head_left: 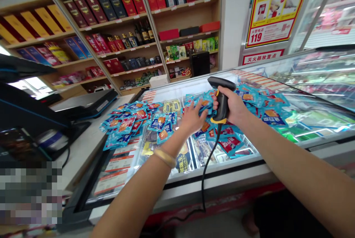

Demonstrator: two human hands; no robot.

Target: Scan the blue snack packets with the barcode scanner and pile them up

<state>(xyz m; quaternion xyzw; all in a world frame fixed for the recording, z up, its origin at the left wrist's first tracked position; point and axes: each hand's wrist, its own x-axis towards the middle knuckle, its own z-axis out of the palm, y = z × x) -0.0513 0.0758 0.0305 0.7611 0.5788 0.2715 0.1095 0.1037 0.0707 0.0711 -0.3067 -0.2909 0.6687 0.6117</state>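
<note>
My right hand (232,104) is wrapped round the handle of a black and yellow barcode scanner (222,82), held above the glass top of a chest freezer. From its base a black cord (208,164) hangs down over the freezer's front edge. My left hand (194,116), with a bangle (165,157) on the wrist, has its fingers spread over small blue snack packets (203,101); whether it presses on them I cannot tell. More blue and red packets (124,125) lie heaped to the left, and another heap (273,117) lies on the right.
The freezer's glass top (122,178) has price strips under it. On the left stand a counter (80,145) and a dark checkout machine (30,101). Shelves (122,23) of boxed goods and bottles line the back wall, beside a white pillar (234,19).
</note>
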